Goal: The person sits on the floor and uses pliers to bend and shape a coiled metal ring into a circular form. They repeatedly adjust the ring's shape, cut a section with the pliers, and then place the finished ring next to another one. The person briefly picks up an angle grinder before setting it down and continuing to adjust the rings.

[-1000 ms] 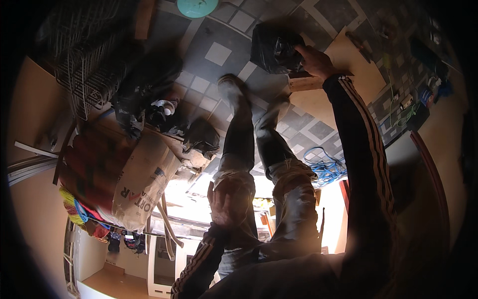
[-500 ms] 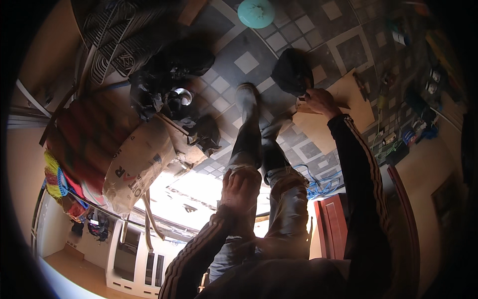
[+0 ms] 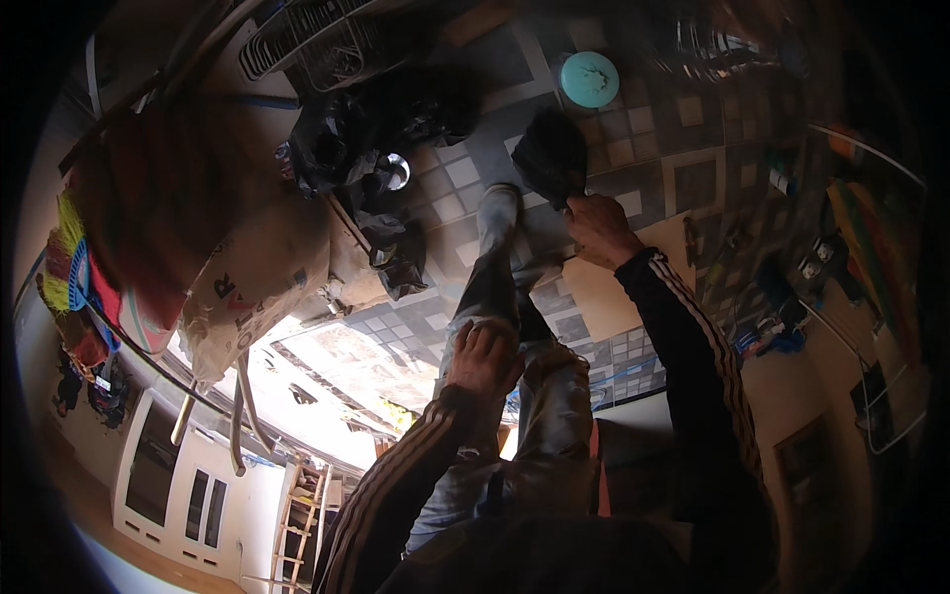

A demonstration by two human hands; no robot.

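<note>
My left hand [image 3: 483, 358] rests on my left knee, fingers laid over the jeans [image 3: 485, 297]. My right hand [image 3: 602, 230] is stretched forward with the fingers closed at the near end of a dark, bulging bag-like thing [image 3: 550, 153]. Shade hides its exact kind. That thing is just beyond my left shoe [image 3: 499, 208], over the patterned tiles. A thin, pale brown board [image 3: 606, 302] lies on the floor under my right forearm. Past the dark thing is a turquoise round object [image 3: 590, 79] with a dark, branching mark on top.
Black plastic bags [image 3: 341, 139] are heaped at the left, near a folded metal rack [image 3: 307, 45]. A large printed paper sack [image 3: 252, 292] stands closer on that side. Tools and cables [image 3: 772, 332] lie at the right. A wooden ladder [image 3: 299, 525] shows at the lower left.
My right hand and the dark bag-like thing have moved left, off the board. The whole view has turned, so the floor objects appear shifted. My left hand stays on the knee.
</note>
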